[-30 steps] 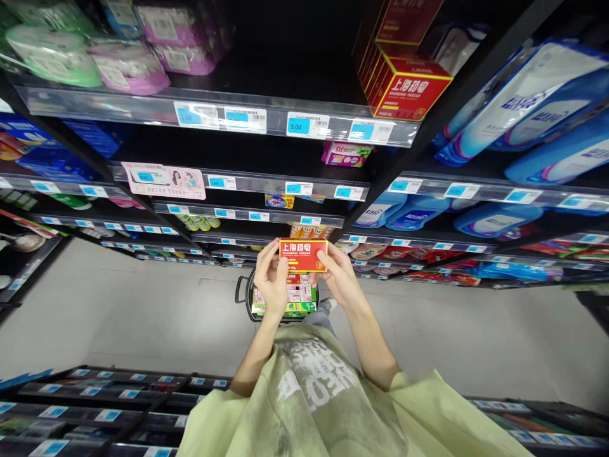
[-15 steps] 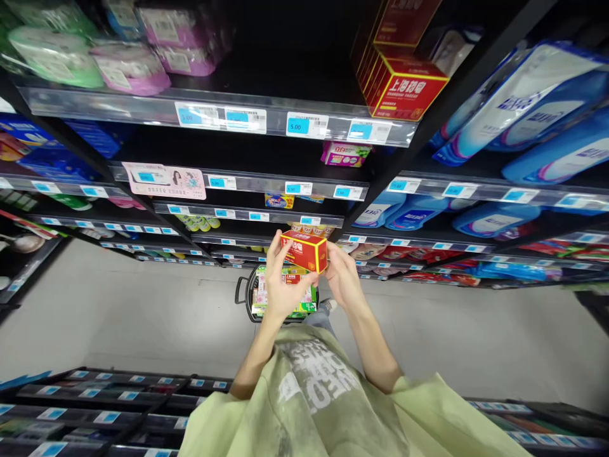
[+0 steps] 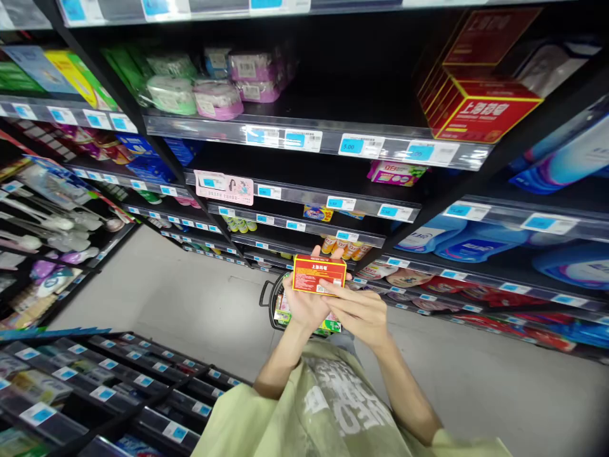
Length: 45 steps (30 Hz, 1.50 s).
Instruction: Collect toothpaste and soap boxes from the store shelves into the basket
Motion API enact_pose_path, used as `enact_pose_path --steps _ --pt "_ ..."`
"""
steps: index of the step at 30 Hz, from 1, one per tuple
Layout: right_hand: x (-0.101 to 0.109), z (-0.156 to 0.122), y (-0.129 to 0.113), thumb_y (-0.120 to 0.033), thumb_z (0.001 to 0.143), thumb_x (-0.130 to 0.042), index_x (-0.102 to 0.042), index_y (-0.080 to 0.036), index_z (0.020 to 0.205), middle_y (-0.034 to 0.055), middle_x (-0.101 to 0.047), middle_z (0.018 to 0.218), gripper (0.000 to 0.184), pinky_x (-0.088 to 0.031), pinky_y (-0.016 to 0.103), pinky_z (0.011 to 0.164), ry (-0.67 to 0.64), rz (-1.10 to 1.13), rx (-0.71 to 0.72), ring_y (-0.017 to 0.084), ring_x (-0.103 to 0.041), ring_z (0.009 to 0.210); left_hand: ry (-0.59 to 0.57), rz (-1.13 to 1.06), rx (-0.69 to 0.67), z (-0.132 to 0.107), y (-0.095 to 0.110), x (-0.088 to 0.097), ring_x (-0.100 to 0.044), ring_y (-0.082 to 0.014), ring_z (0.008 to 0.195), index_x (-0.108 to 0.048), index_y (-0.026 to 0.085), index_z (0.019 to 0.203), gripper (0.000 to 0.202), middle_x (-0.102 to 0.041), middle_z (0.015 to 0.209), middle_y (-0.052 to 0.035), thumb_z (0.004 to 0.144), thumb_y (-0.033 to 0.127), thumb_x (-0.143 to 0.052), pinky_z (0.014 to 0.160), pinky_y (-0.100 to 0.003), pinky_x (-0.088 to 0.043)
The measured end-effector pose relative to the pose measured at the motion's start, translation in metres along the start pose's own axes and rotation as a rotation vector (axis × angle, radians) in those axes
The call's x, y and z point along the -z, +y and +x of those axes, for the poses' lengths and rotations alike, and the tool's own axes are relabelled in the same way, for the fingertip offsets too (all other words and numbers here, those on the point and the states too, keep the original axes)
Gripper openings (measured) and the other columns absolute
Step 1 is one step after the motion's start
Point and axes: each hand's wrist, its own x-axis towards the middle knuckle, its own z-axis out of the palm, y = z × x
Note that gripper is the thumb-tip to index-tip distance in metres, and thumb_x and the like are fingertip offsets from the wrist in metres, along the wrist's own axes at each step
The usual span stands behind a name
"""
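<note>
A red soap box with yellow edges [image 3: 309, 277] lies in my left hand [image 3: 304, 309], its printed back face turned up toward me. The left palm supports it from below and the fingertips show past its far edge. My right hand [image 3: 364, 312] has its fingers stretched out together, with the index fingertip on or just over the box's lower right print. Whether the right thumb touches the box is hidden. Below the hands stands a black basket [image 3: 273, 311] holding packaged goods, partly covered by my hands and forearms.
Ahead are dark store shelves with price tags [image 3: 361, 145]. Matching red boxes [image 3: 488, 114] stand at upper right, blue bottles [image 3: 480, 241] to the right, and pink-wrapped packs [image 3: 219, 98] at upper left. Another shelf unit [image 3: 109, 393] is at lower left. Grey floor [image 3: 190, 298] lies between.
The soap box has turned from its angled front to its printed back face. My right hand has moved from the box's right end to over its front edge. The view has shifted left.
</note>
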Motion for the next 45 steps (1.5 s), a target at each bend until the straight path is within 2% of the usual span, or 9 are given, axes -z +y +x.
enact_pose_path --steps 5,13,20,26,30,34,39,42,45 --pt "0.000 0.004 0.002 -0.018 0.087 -0.070 -0.081 -0.036 0.091 -0.0003 -0.078 0.105 0.021 -0.063 0.036 0.052 -0.025 -0.004 -0.030 0.024 -0.079 0.069 -0.011 0.095 0.001 0.001 0.003 0.001 -0.067 -0.0376 0.115 -0.057 0.027 0.139 0.079 -0.059 0.147 -0.0110 0.081 0.076 -0.036 0.092 -0.057 -0.052" --pt "0.000 0.005 0.001 -0.010 0.087 -0.067 -0.081 -0.035 0.096 -0.0009 -0.076 0.111 0.029 -0.062 0.033 0.049 -0.014 -0.052 0.050 0.023 -0.079 0.072 -0.031 0.054 -0.003 0.002 0.001 0.001 -0.067 -0.0362 0.117 -0.056 0.029 0.141 0.075 -0.057 0.150 -0.0083 0.083 0.072 -0.033 0.095 -0.056 -0.053" --pt "-0.001 0.007 0.002 -0.011 0.087 -0.067 -0.082 -0.031 0.090 0.0008 -0.078 0.108 0.026 -0.063 0.031 0.052 0.032 -0.061 0.016 0.022 -0.080 0.076 -0.037 0.072 -0.045 0.004 0.001 0.001 -0.068 -0.0366 0.114 -0.051 0.025 0.145 0.077 -0.056 0.150 -0.0125 0.084 0.068 -0.035 0.095 -0.056 -0.053" --pt "-0.004 0.008 0.002 -0.011 0.086 -0.068 -0.082 -0.032 0.093 0.0017 -0.078 0.108 0.027 -0.066 0.032 0.058 0.036 -0.015 -0.026 0.023 -0.080 0.080 -0.028 0.143 -0.087 0.005 -0.001 0.005 -0.068 -0.0344 0.115 -0.047 0.031 0.147 0.075 -0.056 0.150 -0.0095 0.086 0.071 -0.032 0.097 -0.057 -0.052" --pt "-0.007 0.009 0.000 -0.013 0.084 -0.072 -0.080 -0.033 0.106 0.0024 -0.076 0.114 0.031 -0.069 0.034 0.068 0.081 0.006 -0.088 0.023 -0.080 0.086 -0.047 0.151 -0.190 0.005 -0.006 0.009 -0.063 -0.0356 0.124 -0.051 0.027 0.143 0.068 -0.054 0.151 -0.0130 0.089 0.065 -0.036 0.101 -0.056 -0.052" --pt "-0.005 0.006 0.004 -0.012 0.084 -0.068 -0.070 -0.034 0.127 0.0048 -0.068 0.134 0.049 -0.068 0.034 0.075 0.055 0.007 -0.165 0.022 -0.077 0.098 -0.045 0.251 -0.351 0.006 -0.014 0.017 -0.051 -0.0336 0.139 -0.057 0.031 0.133 0.056 -0.044 0.160 -0.0081 0.081 0.052 -0.063 0.110 -0.051 -0.048" --pt "-0.003 0.003 0.012 -0.008 0.080 -0.067 -0.049 -0.035 0.149 0.0043 -0.053 0.153 0.076 -0.056 0.045 0.109 0.020 0.018 -0.181 0.027 -0.057 0.136 -0.028 0.498 -0.493 0.006 -0.020 0.018 -0.049 -0.0323 0.141 -0.059 0.032 0.122 0.052 -0.032 0.165 -0.0068 0.076 0.040 -0.080 0.105 -0.042 -0.054" --pt "-0.004 0.000 0.011 -0.016 0.080 -0.074 -0.052 -0.032 0.146 0.0068 -0.057 0.149 0.071 -0.055 0.047 0.109 0.084 0.051 -0.228 0.029 -0.060 0.132 0.007 0.623 -0.560 0.007 -0.023 0.014 -0.046 -0.0344 0.143 -0.057 0.031 0.129 0.072 -0.033 0.164 -0.0111 0.068 0.055 -0.085 0.106 -0.042 -0.053" --pt "-0.004 -0.003 0.007 -0.027 0.081 -0.077 -0.061 -0.031 0.133 0.0077 -0.073 0.126 0.055 -0.063 0.043 0.092 0.226 0.084 -0.319 0.028 -0.074 0.107 0.049 0.643 -0.584 0.008 -0.023 0.015 -0.048 -0.0345 0.141 -0.050 0.030 0.141 0.087 -0.037 0.162 -0.0143 0.068 0.069 -0.079 0.106 -0.042 -0.053"
